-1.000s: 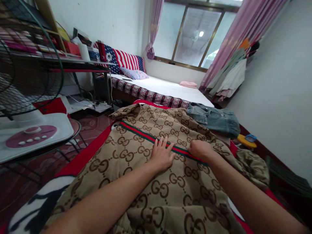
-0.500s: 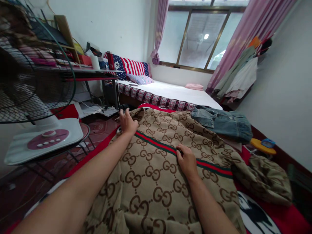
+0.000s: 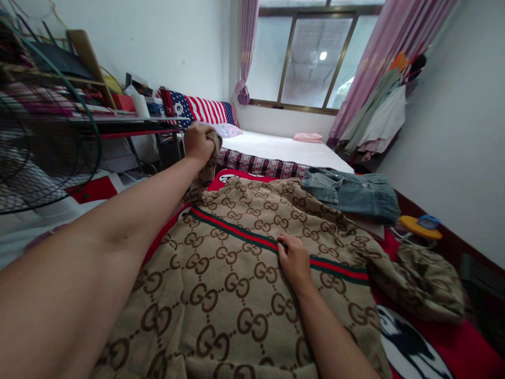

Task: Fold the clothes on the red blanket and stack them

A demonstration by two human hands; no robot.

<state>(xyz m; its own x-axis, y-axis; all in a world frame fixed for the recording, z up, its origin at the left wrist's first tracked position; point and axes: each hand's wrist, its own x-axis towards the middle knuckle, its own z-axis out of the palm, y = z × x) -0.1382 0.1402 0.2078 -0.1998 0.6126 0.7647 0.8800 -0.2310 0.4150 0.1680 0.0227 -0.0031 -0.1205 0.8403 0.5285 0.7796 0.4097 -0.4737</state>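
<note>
A tan garment with a brown monogram pattern and a green-and-red stripe lies spread over a red blanket in front of me. My left hand is closed on the garment's far left corner and holds it lifted above the surface. My right hand rests on the stripe near the middle, fingers curled and pressing the fabric down.
A folded denim piece lies at the back right, and more tan fabric is bunched at the right. A standing fan and a cluttered shelf are at the left. A bed sits under the window.
My left hand has gripped the garment's far left corner and raised it off the surface. My right hand has stayed on the stripe.
</note>
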